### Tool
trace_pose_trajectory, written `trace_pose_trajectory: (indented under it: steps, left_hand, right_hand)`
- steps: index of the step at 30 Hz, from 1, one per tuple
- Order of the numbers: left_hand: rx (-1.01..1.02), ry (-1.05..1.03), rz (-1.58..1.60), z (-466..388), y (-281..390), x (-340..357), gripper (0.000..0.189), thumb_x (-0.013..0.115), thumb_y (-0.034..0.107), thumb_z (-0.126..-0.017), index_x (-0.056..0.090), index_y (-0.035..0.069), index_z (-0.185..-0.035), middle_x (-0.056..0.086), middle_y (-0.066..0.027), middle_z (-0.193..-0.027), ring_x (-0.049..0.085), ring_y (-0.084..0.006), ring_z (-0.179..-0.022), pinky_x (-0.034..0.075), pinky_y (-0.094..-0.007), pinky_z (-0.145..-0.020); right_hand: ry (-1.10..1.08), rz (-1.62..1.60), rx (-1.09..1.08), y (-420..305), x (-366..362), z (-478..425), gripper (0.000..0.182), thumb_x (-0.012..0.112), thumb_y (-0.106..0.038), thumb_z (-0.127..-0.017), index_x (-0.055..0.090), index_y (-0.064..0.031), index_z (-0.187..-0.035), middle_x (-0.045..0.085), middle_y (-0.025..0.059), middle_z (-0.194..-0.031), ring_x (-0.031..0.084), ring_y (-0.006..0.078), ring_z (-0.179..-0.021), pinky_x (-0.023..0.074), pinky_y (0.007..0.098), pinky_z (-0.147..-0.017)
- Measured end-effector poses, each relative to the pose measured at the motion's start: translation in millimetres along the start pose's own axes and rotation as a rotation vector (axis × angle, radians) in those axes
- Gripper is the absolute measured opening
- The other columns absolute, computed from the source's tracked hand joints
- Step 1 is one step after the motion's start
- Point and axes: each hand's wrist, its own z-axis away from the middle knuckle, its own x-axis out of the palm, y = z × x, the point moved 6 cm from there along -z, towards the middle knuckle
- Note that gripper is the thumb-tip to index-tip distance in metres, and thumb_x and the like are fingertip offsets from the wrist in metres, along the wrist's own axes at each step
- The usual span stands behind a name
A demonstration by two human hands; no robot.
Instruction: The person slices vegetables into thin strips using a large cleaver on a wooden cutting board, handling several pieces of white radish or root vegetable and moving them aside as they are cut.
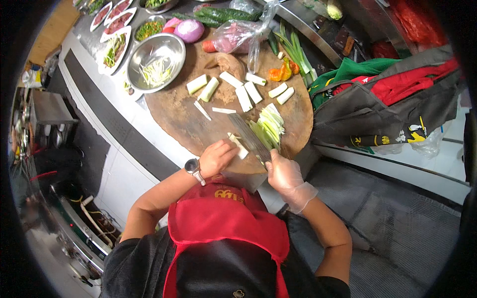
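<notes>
My right hand (285, 173), in a clear plastic glove, grips the handle of a cleaver (248, 136). The blade crosses the round wooden chopping board (179, 115) near its front edge. Bare and curled, my left hand (219, 158) holds down a pale stalk piece (239, 147) just left of the blade. Right of the cleaver lies a pile of thin pale-green shreds (271, 126). Several cut stalk segments (243, 98) are spread over the board's middle. Two thin slivers (224, 110) rest between them and my left hand.
A steel bowl (179, 63) with shreds overlaps the board's left rim. Orange peppers (285, 70), a purple onion (190, 31), a plastic bag (242, 33) and cucumbers (227, 15) sit farther back. Plates of meat (118, 22) stand at far left. Aprons (387, 108) hang at right.
</notes>
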Motion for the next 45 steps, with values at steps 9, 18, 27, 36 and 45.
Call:
trace_pose_trajectory:
  steps: [9, 18, 27, 36, 45]
  left_hand:
    - [-0.018, 0.077, 0.077, 2, -4, -1, 0.034, 0.061, -0.003, -0.064, 0.058, -0.001, -0.098, 0.056, -0.0112, -0.094, 0.056, -0.0283, -0.086, 0.049, -0.0344, -0.070]
    - [-0.014, 0.045, 0.072, 1, -7, 3, 0.036, 0.059, 0.000, -0.065, 0.057, -0.002, -0.100, 0.055, -0.0118, -0.095, 0.055, -0.0281, -0.089, 0.048, -0.0353, -0.073]
    - [-0.102, -0.021, 0.070, 1, 0, 11, 0.039, 0.058, 0.000, -0.063, 0.057, -0.001, -0.102, 0.053, -0.0114, -0.094, 0.052, -0.0275, -0.083, 0.046, -0.0343, -0.071]
    - [-0.068, -0.018, 0.069, -4, 3, 20, 0.036, 0.058, 0.000, -0.062, 0.057, -0.001, -0.098, 0.054, -0.0116, -0.093, 0.052, -0.0279, -0.081, 0.046, -0.0348, -0.069]
    - [-0.038, 0.037, 0.061, -3, 4, 16, 0.033, 0.058, -0.001, -0.061, 0.058, -0.002, -0.095, 0.055, -0.0125, -0.092, 0.054, -0.0277, -0.079, 0.047, -0.0341, -0.067]
  right_hand:
    - [-0.107, 0.115, -0.067, -9, 7, 17, 0.015, 0.049, -0.005, -0.078, 0.046, 0.0010, -0.092, 0.060, 0.0197, -0.075, 0.061, 0.0371, -0.066, 0.0479, 0.0451, -0.061]
    - [-0.030, 0.134, -0.118, -26, 32, -25, 0.022, 0.050, -0.004, -0.076, 0.047, 0.0032, -0.097, 0.061, 0.0189, -0.075, 0.061, 0.0357, -0.065, 0.0480, 0.0442, -0.060]
    - [0.138, 0.104, -0.115, -10, 16, -10, 0.010, 0.047, -0.006, -0.079, 0.048, -0.0022, -0.088, 0.058, 0.0170, -0.065, 0.060, 0.0355, -0.058, 0.0480, 0.0442, -0.053]
    - [0.241, 0.165, -0.217, -18, 28, -1, 0.015, 0.049, -0.006, -0.077, 0.049, -0.0019, -0.091, 0.059, 0.0124, -0.066, 0.062, 0.0288, -0.056, 0.0490, 0.0377, -0.051]
    - [0.055, 0.166, -0.150, -17, 17, -3, 0.018, 0.049, -0.006, -0.077, 0.049, -0.0006, -0.094, 0.062, 0.0142, -0.068, 0.063, 0.0315, -0.061, 0.0491, 0.0419, -0.054]
